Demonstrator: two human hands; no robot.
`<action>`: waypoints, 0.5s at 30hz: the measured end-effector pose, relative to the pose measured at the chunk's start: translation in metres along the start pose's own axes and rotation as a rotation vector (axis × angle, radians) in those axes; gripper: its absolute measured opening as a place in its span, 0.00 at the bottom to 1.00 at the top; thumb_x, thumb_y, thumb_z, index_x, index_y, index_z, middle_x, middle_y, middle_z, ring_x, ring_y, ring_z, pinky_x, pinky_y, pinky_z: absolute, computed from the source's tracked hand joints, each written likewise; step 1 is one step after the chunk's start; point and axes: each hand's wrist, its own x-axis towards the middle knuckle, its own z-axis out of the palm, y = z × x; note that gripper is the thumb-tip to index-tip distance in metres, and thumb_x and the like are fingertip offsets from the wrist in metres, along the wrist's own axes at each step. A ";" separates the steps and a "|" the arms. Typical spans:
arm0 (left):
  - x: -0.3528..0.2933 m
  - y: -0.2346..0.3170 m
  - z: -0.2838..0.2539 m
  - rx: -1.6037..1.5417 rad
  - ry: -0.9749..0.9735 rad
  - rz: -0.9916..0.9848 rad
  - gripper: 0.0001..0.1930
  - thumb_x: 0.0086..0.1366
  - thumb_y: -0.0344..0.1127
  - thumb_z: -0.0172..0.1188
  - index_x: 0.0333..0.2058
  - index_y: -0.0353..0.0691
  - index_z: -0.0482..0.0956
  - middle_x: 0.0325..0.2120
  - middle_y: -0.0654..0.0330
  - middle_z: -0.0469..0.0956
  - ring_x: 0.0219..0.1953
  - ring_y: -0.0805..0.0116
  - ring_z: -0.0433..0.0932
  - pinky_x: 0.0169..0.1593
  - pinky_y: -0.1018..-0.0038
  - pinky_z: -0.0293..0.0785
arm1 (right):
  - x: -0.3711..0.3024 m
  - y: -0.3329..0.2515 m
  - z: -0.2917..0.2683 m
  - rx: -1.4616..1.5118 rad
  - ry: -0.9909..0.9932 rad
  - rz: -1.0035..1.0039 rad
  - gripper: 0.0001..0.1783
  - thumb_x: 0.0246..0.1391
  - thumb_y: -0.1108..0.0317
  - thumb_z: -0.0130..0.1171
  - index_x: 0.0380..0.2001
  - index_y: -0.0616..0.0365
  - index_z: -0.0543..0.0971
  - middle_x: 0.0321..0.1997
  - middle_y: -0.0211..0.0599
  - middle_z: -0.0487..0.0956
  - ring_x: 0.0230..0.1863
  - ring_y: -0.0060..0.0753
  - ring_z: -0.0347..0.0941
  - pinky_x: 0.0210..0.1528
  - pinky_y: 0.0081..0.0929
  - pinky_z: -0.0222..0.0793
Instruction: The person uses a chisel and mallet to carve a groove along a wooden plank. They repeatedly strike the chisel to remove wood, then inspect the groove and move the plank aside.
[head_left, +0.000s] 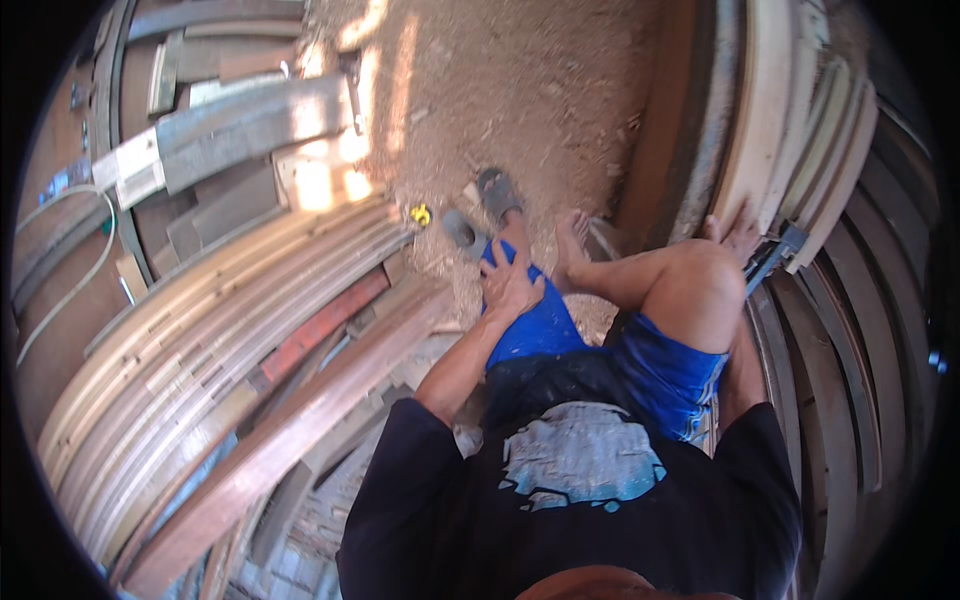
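Observation:
My left hand (512, 287) lies on my left knee over the blue shorts (535, 335), fingers spread and holding nothing. Beyond my raised right knee, my right hand (738, 240) rests against the pale wooden planks (757, 130) on the right. Its fingers are apart, and the knee hides part of it. Close beside that hand is a dark and blue tool (790, 240) whose kind I cannot make out. One grey clog (497, 195) is on my left foot; another grey clog (462, 229) sits off the foot. My right foot (572, 238) is bare.
Long stacked boards (230, 300) fill the left side, with a thick reddish beam (300, 430) nearer me. Curved dark planks (835, 350) line the right. Wood chips litter the dirt floor (520, 90) ahead, and a small yellow object (421, 214) lies by the stack's end.

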 end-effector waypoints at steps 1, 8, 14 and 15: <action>0.003 -0.005 -0.010 0.027 -0.059 0.021 0.32 0.56 0.52 0.67 0.59 0.48 0.74 0.71 0.36 0.48 0.66 0.23 0.54 0.62 0.40 0.65 | -0.002 0.012 0.008 -0.046 -0.011 -0.008 0.52 0.56 0.36 0.59 0.76 0.51 0.54 0.67 0.76 0.59 0.67 0.75 0.58 0.69 0.60 0.55; 0.008 -0.042 -0.042 0.113 -0.233 0.166 0.29 0.64 0.52 0.60 0.62 0.50 0.72 0.71 0.44 0.54 0.69 0.33 0.56 0.68 0.45 0.61 | -0.009 0.002 -0.010 0.014 -0.145 0.113 0.55 0.56 0.32 0.56 0.78 0.46 0.48 0.69 0.76 0.55 0.69 0.76 0.54 0.72 0.57 0.50; 0.025 -0.061 -0.111 0.038 -0.294 0.140 0.28 0.65 0.52 0.59 0.60 0.45 0.75 0.59 0.44 0.74 0.64 0.47 0.71 0.67 0.60 0.65 | 0.006 -0.021 -0.044 0.104 -0.365 0.343 0.63 0.51 0.43 0.68 0.78 0.45 0.40 0.74 0.69 0.51 0.73 0.72 0.51 0.74 0.56 0.48; 0.032 -0.061 -0.131 0.014 -0.260 0.124 0.27 0.65 0.51 0.59 0.58 0.44 0.76 0.57 0.43 0.76 0.62 0.47 0.73 0.66 0.60 0.67 | 0.007 -0.019 -0.042 0.131 -0.363 0.333 0.64 0.50 0.45 0.69 0.78 0.46 0.39 0.75 0.69 0.50 0.74 0.71 0.51 0.74 0.56 0.49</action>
